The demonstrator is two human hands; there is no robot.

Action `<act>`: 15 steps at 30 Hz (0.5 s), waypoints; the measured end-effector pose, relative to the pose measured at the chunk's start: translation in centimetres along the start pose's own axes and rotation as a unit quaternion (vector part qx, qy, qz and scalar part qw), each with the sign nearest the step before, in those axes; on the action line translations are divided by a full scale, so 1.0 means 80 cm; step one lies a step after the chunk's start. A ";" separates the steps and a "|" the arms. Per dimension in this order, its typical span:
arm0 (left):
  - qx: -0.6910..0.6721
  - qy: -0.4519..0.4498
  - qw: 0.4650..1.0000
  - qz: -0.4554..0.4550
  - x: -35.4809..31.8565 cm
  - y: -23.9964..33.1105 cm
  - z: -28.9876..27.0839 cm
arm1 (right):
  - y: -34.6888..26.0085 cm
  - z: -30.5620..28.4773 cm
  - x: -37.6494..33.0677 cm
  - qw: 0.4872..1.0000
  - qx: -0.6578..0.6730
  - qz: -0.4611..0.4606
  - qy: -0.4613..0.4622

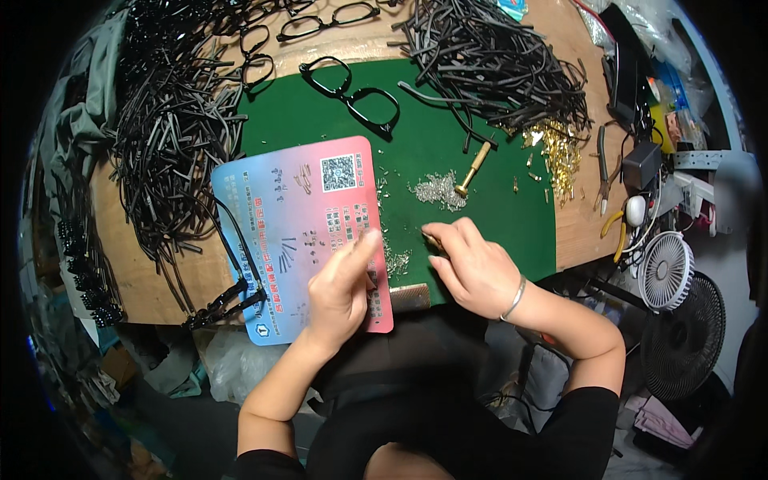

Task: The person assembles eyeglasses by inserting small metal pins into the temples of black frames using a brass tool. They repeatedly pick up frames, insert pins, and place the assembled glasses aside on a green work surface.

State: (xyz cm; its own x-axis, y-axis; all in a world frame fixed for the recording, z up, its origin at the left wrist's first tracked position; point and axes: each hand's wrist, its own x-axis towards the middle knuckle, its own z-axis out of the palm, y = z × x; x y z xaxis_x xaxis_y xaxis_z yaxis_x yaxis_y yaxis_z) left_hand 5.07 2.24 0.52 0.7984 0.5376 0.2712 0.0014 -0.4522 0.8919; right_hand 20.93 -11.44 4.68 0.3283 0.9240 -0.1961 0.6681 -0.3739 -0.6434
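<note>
My left hand (344, 288) rests on a pink-and-blue printed card (296, 216), fingers held together and pointing at the card's right edge; whether it pinches anything is unclear. Just to the right, my right hand (474, 268) is closed around a small brass-tipped tool (430, 238) whose tip touches the green mat (496, 224). Tiny silver screws (436, 190) lie in a little heap beyond the hands, with more scattered along the card's edge. A brass-handled tool (474, 168) lies next to the heap.
A black eyeglass frame (352, 92) lies on the mat's far side. Heaps of black temple arms (496, 56) fill the far right and the left (168, 136). Brass hinges (560, 152), pliers (604, 172) and two small fans (664, 268) are at the right.
</note>
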 end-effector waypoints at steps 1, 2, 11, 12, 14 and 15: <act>0.086 -0.032 0.994 0.065 0.000 -0.005 -0.010 | 0.002 0.000 0.001 1.000 0.018 0.003 -0.004; 0.022 -0.045 0.998 -0.024 -0.001 -0.006 -0.018 | 0.005 0.000 0.002 0.999 0.038 0.003 -0.008; -0.471 -0.103 0.808 -0.340 -0.026 0.016 -0.066 | -0.049 -0.027 0.188 0.992 -0.105 -0.063 0.029; -0.532 -0.112 0.776 -0.318 -0.026 0.019 -0.071 | -0.067 -0.030 0.222 0.982 -0.178 -0.042 0.036; -0.567 -0.160 0.752 -0.295 -0.021 0.029 -0.070 | -0.059 -0.015 0.276 0.949 -0.297 -0.057 0.091; -0.546 -0.171 0.772 -0.278 -0.027 0.026 -0.077 | -0.055 -0.009 0.281 0.954 -0.284 -0.032 0.090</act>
State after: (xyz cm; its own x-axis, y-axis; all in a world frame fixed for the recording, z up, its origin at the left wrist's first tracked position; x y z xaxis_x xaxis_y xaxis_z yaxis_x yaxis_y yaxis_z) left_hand -0.35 4.55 3.99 0.9697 0.1288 -0.2078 0.0419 0.7498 0.6603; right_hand 25.82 10.93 3.66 0.3506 0.9365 -0.0070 0.9276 -0.3483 -0.1352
